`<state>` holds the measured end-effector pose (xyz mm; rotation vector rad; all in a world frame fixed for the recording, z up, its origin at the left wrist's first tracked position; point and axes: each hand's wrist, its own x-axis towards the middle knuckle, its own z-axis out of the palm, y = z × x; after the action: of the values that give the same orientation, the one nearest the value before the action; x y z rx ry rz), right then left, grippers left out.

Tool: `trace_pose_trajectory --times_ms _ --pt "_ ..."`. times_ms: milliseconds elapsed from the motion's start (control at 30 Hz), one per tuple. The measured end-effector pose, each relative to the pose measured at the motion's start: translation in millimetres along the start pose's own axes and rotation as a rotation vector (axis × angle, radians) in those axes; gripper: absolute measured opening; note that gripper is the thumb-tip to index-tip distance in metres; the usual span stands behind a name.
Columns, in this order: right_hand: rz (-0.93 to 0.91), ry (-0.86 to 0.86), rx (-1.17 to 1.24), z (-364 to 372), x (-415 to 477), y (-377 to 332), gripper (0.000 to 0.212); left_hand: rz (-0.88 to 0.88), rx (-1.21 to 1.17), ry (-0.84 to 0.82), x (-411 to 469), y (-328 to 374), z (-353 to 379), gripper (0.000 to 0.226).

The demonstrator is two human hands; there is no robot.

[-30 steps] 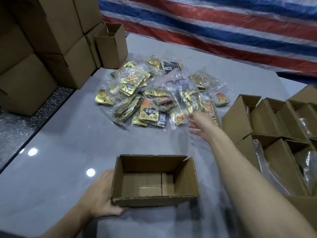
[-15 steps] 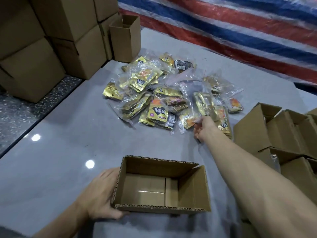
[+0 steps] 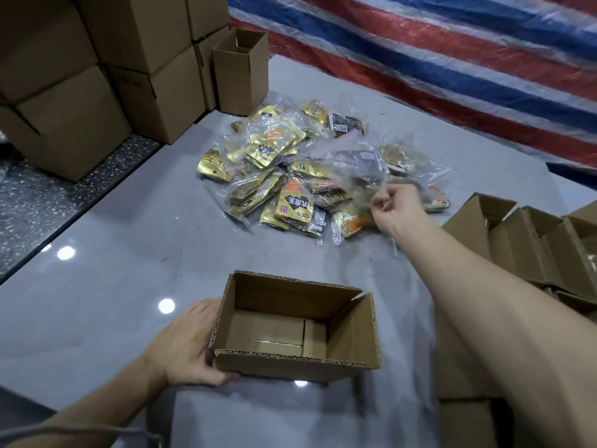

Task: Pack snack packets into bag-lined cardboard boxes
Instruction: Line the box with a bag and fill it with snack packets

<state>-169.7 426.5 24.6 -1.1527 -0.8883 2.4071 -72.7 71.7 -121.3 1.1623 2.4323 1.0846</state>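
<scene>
Left hand (image 3: 184, 347), fingers curled around the left end of an open cardboard box (image 3: 290, 367) at the worktop's (image 3: 113, 286) near edge. Right hand (image 3: 395, 208) fingers pinch a blurred clear snack packet (image 3: 352, 187) above the packet pile (image 3: 277, 147), mid-worktop.

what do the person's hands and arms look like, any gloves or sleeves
Both are bare: the left hand and right hand wear no gloves, rings or watch, and the forearms show no sleeves. A blurred grey strip crosses the left arm at the bottom edge; whether it is cloth is unclear.
</scene>
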Motion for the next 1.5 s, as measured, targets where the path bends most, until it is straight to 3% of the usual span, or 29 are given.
trace_pose_trajectory --times_ms 100,200,300,467,600,700,833,900,1033,1267,1500 --pt "-0.131 0.007 -0.422 23 -16 -13 0.028 0.017 0.037 -0.02 -1 -7 3 0.069" --pt "-0.326 -0.042 -0.847 48 -38 -30 0.014 0.018 0.047 -0.035 0 -12 5 0.066" --pt "-0.445 -0.157 -0.974 66 -62 -46 0.032 0.03 0.072 -0.022 -2 -16 7 0.061" --pt "-0.67 -0.469 -1.382 84 -108 -57 0.024 0.025 0.073 0.036 -2 -18 9 0.068" --pt "-0.963 -0.631 -1.695 87 -143 -61 0.026 -0.006 0.037 0.033 -2 -14 8 0.071" --pt "-1.249 -0.638 -1.867 80 -163 -66 0.031 -0.028 0.029 0.027 -3 -14 10 0.076" --pt "-1.529 -0.597 -1.79 71 -184 -79 0.038 -0.033 0.034 0.022 -3 -15 10 0.073" --pt "-1.513 -0.639 -1.751 71 -193 -87 0.033 -0.031 0.036 0.021 -4 -17 10 0.072" --pt "-1.255 -0.834 -1.721 71 -211 -98 0.026 -0.023 0.042 0.024 -3 -19 12 0.072" --pt "-1.097 -1.092 -1.785 70 -232 -109 0.039 -0.027 0.063 0.018 -4 -24 15 0.063" --pt "-1.006 -1.337 -1.711 59 -243 -90 0.033 -0.022 0.084 0.036 -3 -25 15 0.058"
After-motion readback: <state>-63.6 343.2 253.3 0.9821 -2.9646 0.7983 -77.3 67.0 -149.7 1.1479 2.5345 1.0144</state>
